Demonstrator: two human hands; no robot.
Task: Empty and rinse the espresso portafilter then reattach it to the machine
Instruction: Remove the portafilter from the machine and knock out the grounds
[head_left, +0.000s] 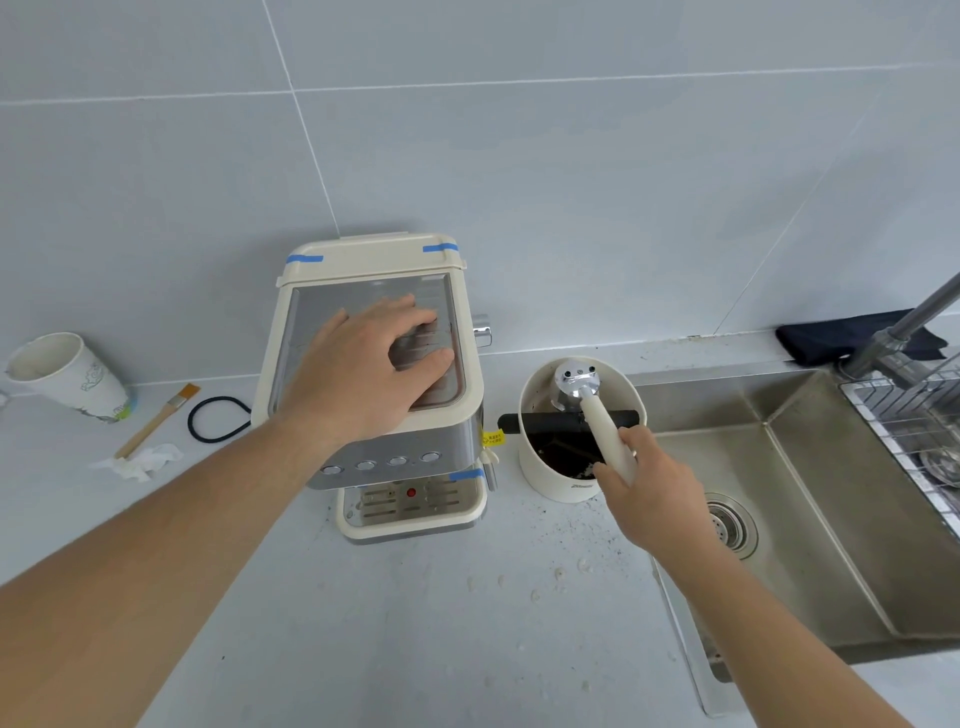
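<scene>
The cream espresso machine (363, 260) stands on the counter against the tiled wall. My left hand (374, 358) lies flat on its steel top, fingers spread. My right hand (649, 493) grips the cream handle of the portafilter (579, 384). Its chrome head is turned upside down inside the white knock box (550, 478), resting over the black knock bar. Dark coffee grounds lie in the box's bottom. The machine's drip tray (410, 512) shows below the button row.
A steel sink (810, 467) with a drain sits right of the knock box, a faucet (904, 322) and wire rack at its far right. A paper cup (62, 374), brush (156, 421), black ring and crumpled tissue lie left of the machine. Grounds speckle the counter.
</scene>
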